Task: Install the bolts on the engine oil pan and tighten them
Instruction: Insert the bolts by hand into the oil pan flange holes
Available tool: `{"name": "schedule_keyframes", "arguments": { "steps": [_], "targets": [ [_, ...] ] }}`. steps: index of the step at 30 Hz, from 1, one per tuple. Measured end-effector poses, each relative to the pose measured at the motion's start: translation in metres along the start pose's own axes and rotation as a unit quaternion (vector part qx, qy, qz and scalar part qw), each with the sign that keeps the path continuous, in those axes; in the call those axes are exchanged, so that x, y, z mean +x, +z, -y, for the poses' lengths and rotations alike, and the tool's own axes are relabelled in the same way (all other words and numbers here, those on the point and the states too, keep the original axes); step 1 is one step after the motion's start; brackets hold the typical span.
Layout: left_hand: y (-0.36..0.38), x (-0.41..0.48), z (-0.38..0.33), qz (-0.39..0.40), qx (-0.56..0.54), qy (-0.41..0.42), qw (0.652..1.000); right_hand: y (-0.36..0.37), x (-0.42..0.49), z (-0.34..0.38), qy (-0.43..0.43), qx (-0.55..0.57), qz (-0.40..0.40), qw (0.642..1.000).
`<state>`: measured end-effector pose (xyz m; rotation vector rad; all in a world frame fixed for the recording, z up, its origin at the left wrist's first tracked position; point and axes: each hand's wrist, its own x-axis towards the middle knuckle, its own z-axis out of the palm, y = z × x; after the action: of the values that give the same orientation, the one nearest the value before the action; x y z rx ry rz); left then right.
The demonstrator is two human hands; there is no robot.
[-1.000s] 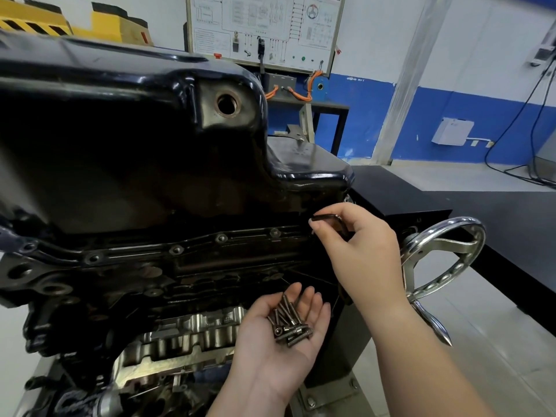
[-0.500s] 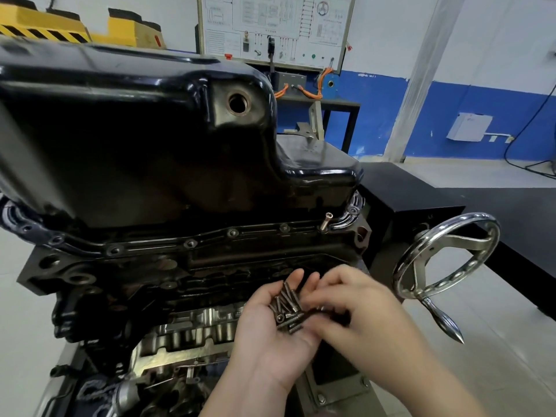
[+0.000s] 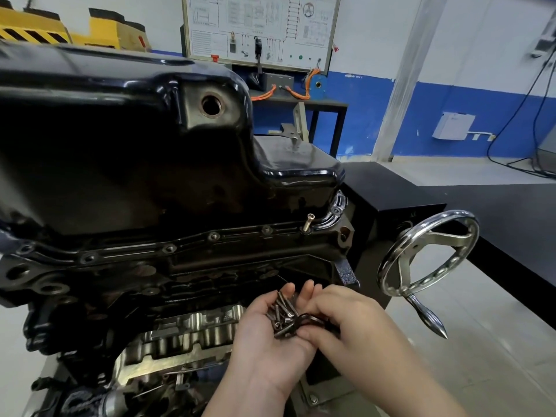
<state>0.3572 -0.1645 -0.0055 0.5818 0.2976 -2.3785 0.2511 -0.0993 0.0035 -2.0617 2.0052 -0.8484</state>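
Left hand (image 3: 267,353) is lying palm up below the engine, fingers loosely cupped, carrying the loose bolts (image 3: 282,316). Right hand (image 3: 349,323) is curling its fingers round a dark bent tool (image 3: 311,319), fingertips touching the heap. Lone bolt (image 3: 308,222) is standing tilted in the flange of the oil pan (image 3: 120,145), above both hands. Handwheel (image 3: 427,254) is sitting to the right.

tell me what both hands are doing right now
Left hand: open, palm up, carrying a pile of bolts.
Right hand: closed on a dark bent tool, fingertips at the bolts.
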Motion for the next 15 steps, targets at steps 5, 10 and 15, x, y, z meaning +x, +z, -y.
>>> {"name": "schedule_keyframes", "arguments": {
  "steps": [5,10,15],
  "targets": [
    [-0.0047,0.0025,-0.0013,-0.01,-0.018,-0.022,1.0,-0.0052,0.0004,-0.0021,0.001,-0.002,0.056,0.998],
    [-0.0076,0.0019,-0.0009,-0.015,-0.022,-0.027,0.999,-0.007,0.0042,0.0002,0.004,-0.021,0.104,0.994],
    [-0.0072,0.0002,-0.0079,-0.005,-0.022,-0.027,0.999,-0.0052,0.0036,0.0024,-0.002,-0.013,0.076,0.997]
  ]
}}
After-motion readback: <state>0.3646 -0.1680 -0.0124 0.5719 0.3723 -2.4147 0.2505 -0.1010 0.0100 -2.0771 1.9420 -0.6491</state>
